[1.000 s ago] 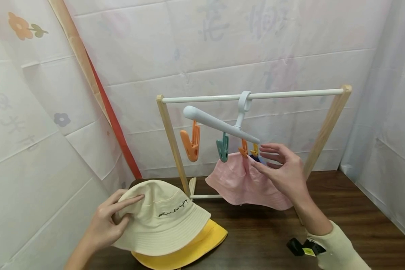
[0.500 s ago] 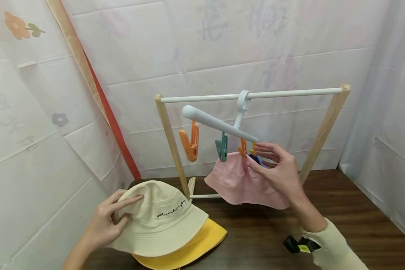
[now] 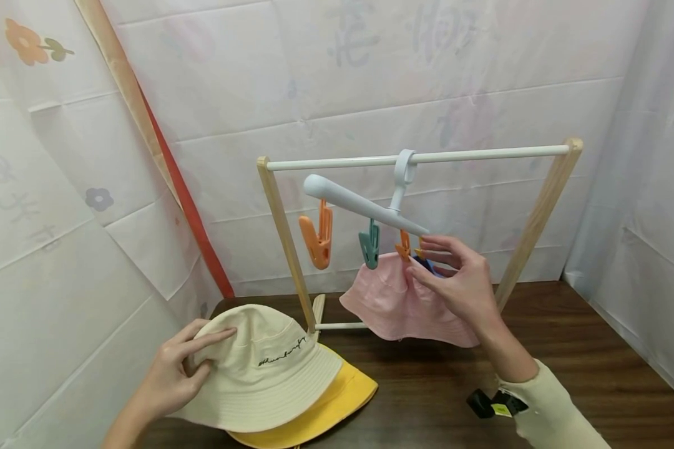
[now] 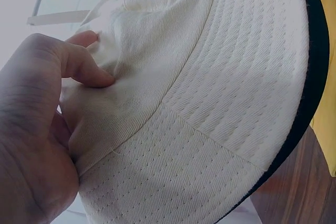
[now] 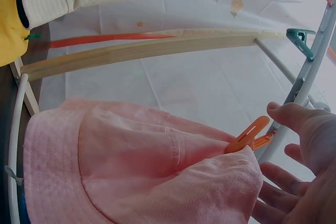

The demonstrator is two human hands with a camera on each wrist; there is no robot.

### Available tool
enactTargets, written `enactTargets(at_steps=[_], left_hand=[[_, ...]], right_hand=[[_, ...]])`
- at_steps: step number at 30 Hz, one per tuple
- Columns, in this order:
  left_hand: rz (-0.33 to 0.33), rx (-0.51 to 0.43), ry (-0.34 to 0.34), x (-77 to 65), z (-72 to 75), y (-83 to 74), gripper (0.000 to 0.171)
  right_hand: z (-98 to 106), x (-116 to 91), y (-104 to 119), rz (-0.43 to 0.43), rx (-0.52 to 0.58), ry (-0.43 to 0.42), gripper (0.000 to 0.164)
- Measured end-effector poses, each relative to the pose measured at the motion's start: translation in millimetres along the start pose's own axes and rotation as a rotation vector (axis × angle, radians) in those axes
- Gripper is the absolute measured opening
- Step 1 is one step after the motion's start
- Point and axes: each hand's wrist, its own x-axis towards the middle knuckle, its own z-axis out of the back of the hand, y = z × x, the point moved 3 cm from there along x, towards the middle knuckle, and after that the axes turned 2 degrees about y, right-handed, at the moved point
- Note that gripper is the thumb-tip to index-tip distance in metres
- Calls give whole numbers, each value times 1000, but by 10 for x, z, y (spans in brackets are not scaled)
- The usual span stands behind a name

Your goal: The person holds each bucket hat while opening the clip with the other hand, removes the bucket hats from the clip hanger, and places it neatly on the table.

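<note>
My left hand (image 3: 171,374) grips the crown of a cream bucket hat (image 3: 269,390) with black lettering; the left wrist view shows the fingers pressing into its cloth. Under it lies a yellow hat (image 3: 342,399). A pink bucket hat (image 3: 393,302) hangs from an orange clothespin (image 5: 249,137) on a pale blue clip hanger (image 3: 354,201). Beside that pin is my right hand (image 3: 460,277), thumb and fingers spread near the hanger's near end, a yellow clip and something dark blue (image 3: 425,263), largely hidden. In the right wrist view nothing is pinched between its fingers.
A teal clothespin (image 3: 369,246) and another orange clothespin (image 3: 319,240) hang along the hanger's left side. The hanger hooks over the white rail (image 3: 483,154) of a wooden-legged rack on a dark wood table (image 3: 590,349). White sheeting (image 3: 230,81) encloses the back and sides.
My right hand has shifted slightly left, closer to the clips at the hanger's near end. The cream hat has moved a little left and down in my left hand.
</note>
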Motion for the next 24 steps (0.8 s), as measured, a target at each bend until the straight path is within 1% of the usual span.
enactTargets(at_steps=[1,9,14,19,24], left_hand=[[7,-1,5,-5,1,5,80],[-5,-5,-1,-30,-9,24,80],[21,0,13,-49,7,17,80],[72,0,40,-58,27,5,80],[62,16,44,-62,36,0,81]], right_hand=[[-1,1,-4,0,1,1,52],[-17,12,-24,0,10,11,51],[-36,24,-28,3,4,22,51],[-43,33,-35,0,-8,26,53],[-46,29,-34,3,-14,31,53]])
